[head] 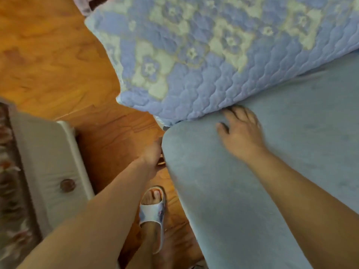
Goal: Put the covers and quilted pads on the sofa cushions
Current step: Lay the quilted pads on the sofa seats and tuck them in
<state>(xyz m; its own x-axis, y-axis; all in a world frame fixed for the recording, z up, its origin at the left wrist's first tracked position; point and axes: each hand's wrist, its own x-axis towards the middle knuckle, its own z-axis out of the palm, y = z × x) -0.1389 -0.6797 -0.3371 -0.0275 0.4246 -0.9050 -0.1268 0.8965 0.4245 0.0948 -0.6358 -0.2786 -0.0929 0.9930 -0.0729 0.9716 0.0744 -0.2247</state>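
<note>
rug: at the far left we saw a strip of patterned rug (7, 171), dark reds and creams, blurred
pale seat: next to it lay a beige padded piece (44, 158) with a round brown button and a piped edge, not yet dressed as far as we could tell
floor: glossy orange wood floor (48, 55) ran between it and the cushion; our foot in a pale slide sandal (153, 212) stood on it
left hand: our left hand (153, 158) was at the cushion's left edge, fingers tucked behind it; we could not tell whether they gripped the fabric
cushion: the sofa cushion (223, 200) already wore a smooth grey-blue, velvety cover with a rounded corner, filling the lower right
right hand: our right hand (240, 131) lay flat on the cover, fingers spread and straight, tips touching the pad's lower edge
quilted pad: the quilted pad (204, 55), blue with cream flower patches and scalloped stitching, lay across the cushion's far end, its corner hanging over the floor
progress: we judged the cover done here and the pad still to be pulled square
</note>
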